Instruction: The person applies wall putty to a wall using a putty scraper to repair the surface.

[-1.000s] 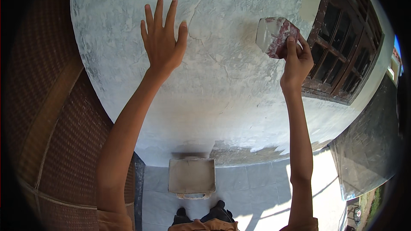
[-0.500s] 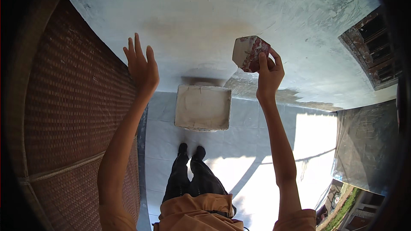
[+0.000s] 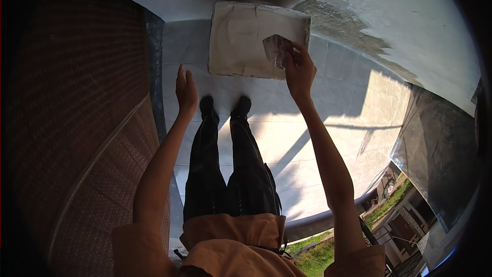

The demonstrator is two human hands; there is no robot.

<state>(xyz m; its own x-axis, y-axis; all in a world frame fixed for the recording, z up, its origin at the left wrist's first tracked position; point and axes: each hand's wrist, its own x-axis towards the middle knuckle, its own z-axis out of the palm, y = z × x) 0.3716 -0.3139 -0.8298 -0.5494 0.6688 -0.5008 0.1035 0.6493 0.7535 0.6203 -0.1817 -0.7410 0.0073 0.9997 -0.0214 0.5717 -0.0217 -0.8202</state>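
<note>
My right hand (image 3: 301, 72) grips a flat, many-sided scraper plate (image 3: 275, 50) between thumb and fingers. Grey and reddish smears cover the plate, which is held over the right part of a rectangular tray (image 3: 209, 41). Inside the tray is a pale, plaster-like layer (image 3: 238, 33); whether the plate touches it I cannot tell. My left hand (image 3: 186, 92) holds nothing, its fingers stretched out in the air left of my feet and nearer to me than the tray.
A pale wall (image 3: 400, 25) with a grey damp-looking patch (image 3: 348, 18) rises beyond the tray. Brown woven panelling (image 3: 102, 87) stands at the left. Light tiles (image 3: 307, 138) cover the floor, partly sunlit. A dark panel (image 3: 435, 143) stands at the right, with grass (image 3: 315, 256) beyond the floor's edge.
The view has tilted down, so the tray appears higher. My right hand has brought the scraper plate from in front of the wall to over the tray. My left hand has lowered.
</note>
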